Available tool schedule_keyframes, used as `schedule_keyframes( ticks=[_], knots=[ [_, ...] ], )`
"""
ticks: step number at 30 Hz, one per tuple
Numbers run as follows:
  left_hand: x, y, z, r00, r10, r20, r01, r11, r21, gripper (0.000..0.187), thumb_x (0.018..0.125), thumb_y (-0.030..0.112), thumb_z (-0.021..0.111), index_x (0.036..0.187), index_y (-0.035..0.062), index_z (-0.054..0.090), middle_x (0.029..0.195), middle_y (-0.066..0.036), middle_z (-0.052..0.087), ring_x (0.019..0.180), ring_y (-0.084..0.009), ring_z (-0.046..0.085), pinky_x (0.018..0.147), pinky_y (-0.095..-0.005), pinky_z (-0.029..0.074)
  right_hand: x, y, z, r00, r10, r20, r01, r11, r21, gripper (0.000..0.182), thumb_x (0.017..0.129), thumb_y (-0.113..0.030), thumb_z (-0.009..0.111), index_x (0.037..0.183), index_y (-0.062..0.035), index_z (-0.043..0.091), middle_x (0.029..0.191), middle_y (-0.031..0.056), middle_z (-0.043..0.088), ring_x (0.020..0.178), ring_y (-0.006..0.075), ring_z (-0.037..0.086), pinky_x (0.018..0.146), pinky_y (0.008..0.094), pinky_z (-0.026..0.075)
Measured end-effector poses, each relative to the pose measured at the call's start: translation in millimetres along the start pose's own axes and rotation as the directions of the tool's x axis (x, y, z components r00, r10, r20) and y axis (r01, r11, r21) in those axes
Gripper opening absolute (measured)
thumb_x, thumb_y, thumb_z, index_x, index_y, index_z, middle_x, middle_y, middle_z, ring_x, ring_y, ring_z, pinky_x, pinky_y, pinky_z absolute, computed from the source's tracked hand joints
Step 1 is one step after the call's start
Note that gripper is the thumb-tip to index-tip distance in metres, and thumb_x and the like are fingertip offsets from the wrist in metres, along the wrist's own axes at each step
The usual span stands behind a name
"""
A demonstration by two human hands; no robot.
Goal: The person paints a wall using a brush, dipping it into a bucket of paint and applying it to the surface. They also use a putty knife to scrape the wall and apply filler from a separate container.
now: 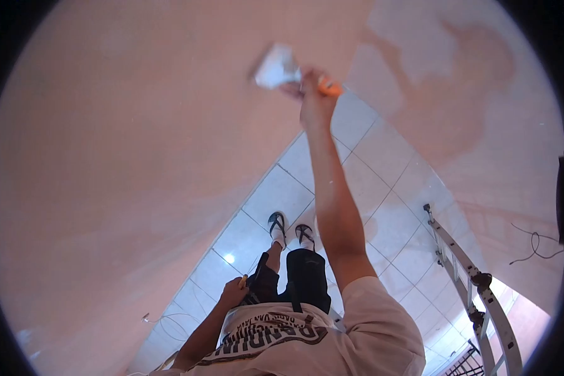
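As my right hand [314, 89] clamps the scraper [278, 66], blade [273, 70] juts left, orange handle-end [330, 87] right, over the wall [138, 125] near its corner edge; my left hand [233, 293] clutches a yellow-handled tool [243, 281].

Right hand [314, 94] grips scraper [276, 67] near wall [138, 125]; left hand [232, 293] holds yellow-handled tool [243, 282].

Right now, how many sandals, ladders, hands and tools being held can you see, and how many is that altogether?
Sandals: 2
Ladders: 1
Hands: 2, right hand and left hand
Held tools: 2, orange-handled scraper and yellow-handled tool
Total: 7
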State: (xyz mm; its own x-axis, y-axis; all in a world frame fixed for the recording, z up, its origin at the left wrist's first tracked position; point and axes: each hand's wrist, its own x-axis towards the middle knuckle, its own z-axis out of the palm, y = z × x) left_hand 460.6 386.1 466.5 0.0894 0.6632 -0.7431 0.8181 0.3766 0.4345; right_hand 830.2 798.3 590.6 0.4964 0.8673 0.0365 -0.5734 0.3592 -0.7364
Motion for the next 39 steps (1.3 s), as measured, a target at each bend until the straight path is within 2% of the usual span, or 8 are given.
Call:
schedule_keyframes(
  ticks=[5, 13, 19, 25, 29, 30, 33, 39],
  knots=[
    [22, -5, -21, 0.996, 0.003, 0.094, -0.012, 0.995, 0.094, 0.036, 0.073, 0.035, 0.071, 0.083, 0.0026, 0.058, 0.076, -0.017, 0.062, 0.074, -0.0343, 0.062, 0.068, -0.0424, 0.048, 25, -90, 52, 0.982, -0.107, 0.154, 0.073, 0.975, 0.208, 0.026, 0.085, -0.022, 0.065, 0.103, -0.0068, 0.054, 0.098, 0.0115, 0.062, 0.085, 0.0329, 0.066, 0.068, 0.0483, 0.059],
    [26, -7, 3, 0.995, -0.086, 0.054, 0.069, 0.961, 0.267, 0.044, 0.073, 0.044, 0.071, 0.093, 0.0056, 0.061, 0.084, -0.016, 0.066, 0.084, -0.0354, 0.064, 0.075, -0.0444, 0.05, 2, 125, -126, 0.957, 0.265, -0.115, -0.24, 0.951, 0.195, 0.017, 0.091, -0.017, 0.056, 0.107, -0.0095, 0.053, 0.104, 0.0112, 0.059, 0.095, 0.0309, 0.063, 0.082, 0.0506, 0.055],
    [23, -3, 6, 0.988, -0.139, 0.062, 0.115, 0.95, 0.292, 0.045, 0.073, 0.041, 0.071, 0.098, 0.006, 0.061, 0.088, -0.017, 0.067, 0.087, -0.0363, 0.064, 0.077, -0.0467, 0.049, 1, 169, -165, 0.962, 0.143, -0.233, -0.181, 0.972, -0.152, 0.013, 0.091, -0.012, 0.056, 0.1, -0.0019, 0.058, 0.093, 0.0098, 0.062, 0.081, 0.0239, 0.066, 0.069, 0.0397, 0.06],
    [24, 4, 15, 0.994, -0.11, 0.019, 0.095, 0.926, 0.364, 0.044, 0.074, 0.039, 0.07, 0.102, 0.0073, 0.06, 0.088, -0.018, 0.067, 0.087, -0.0372, 0.064, 0.077, -0.0479, 0.049, 49, -29, -24, 0.992, -0.121, 0.044, 0.117, 0.99, 0.082, 0.018, 0.09, -0.012, 0.058, 0.104, -0.001, 0.053, 0.094, 0.0122, 0.061, 0.077, 0.0273, 0.067, 0.066, 0.0443, 0.061],
    [27, 10, 19, 0.995, -0.097, 0.03, 0.077, 0.91, 0.407, 0.044, 0.075, 0.04, 0.069, 0.105, 0.0082, 0.059, 0.089, -0.017, 0.067, 0.087, -0.0372, 0.064, 0.079, -0.0486, 0.048, 81, -63, -2, 0.965, -0.152, 0.213, 0.1, 0.966, 0.236, 0.027, 0.092, -0.021, 0.057, 0.113, -0.0048, 0.05, 0.101, 0.0149, 0.063, 0.084, 0.0264, 0.068, 0.071, 0.0412, 0.06],
    [28, 14, 18, 0.995, -0.095, 0.036, 0.072, 0.905, 0.419, 0.045, 0.075, 0.04, 0.068, 0.105, 0.0084, 0.059, 0.09, -0.017, 0.067, 0.088, -0.0373, 0.064, 0.079, -0.0487, 0.048, 75, -54, -3, 0.972, -0.158, 0.172, 0.118, 0.968, 0.223, 0.017, 0.091, -0.013, 0.057, 0.103, -0.0029, 0.051, 0.097, 0.0138, 0.061, 0.084, 0.0332, 0.066, 0.074, 0.0506, 0.058],
    [31, 6, 20, 0.997, -0.068, 0.036, 0.047, 0.909, 0.414, 0.043, 0.075, 0.041, 0.069, 0.099, 0.0071, 0.058, 0.085, -0.019, 0.066, 0.084, -0.0393, 0.064, 0.075, -0.0498, 0.049, 76, 40, -57, 0.998, -0.005, 0.061, -0.013, 0.955, 0.295, 0.019, 0.09, -0.014, 0.059, 0.104, -0.0035, 0.05, 0.097, 0.0144, 0.061, 0.09, 0.035, 0.065, 0.077, 0.0519, 0.057],
    [33, -3, 17, 0.994, -0.1, 0.045, 0.075, 0.917, 0.392, 0.045, 0.076, 0.039, 0.068, 0.109, 0.0094, 0.059, 0.092, -0.017, 0.067, 0.089, -0.0372, 0.064, 0.081, -0.0486, 0.047, 31, 172, -198, 0.943, 0.2, -0.265, -0.222, 0.974, -0.056, 0.019, 0.087, -0.013, 0.061, 0.103, -0.0021, 0.057, 0.094, 0.0126, 0.063, 0.079, 0.0252, 0.067, 0.069, 0.039, 0.059]
  ],
)
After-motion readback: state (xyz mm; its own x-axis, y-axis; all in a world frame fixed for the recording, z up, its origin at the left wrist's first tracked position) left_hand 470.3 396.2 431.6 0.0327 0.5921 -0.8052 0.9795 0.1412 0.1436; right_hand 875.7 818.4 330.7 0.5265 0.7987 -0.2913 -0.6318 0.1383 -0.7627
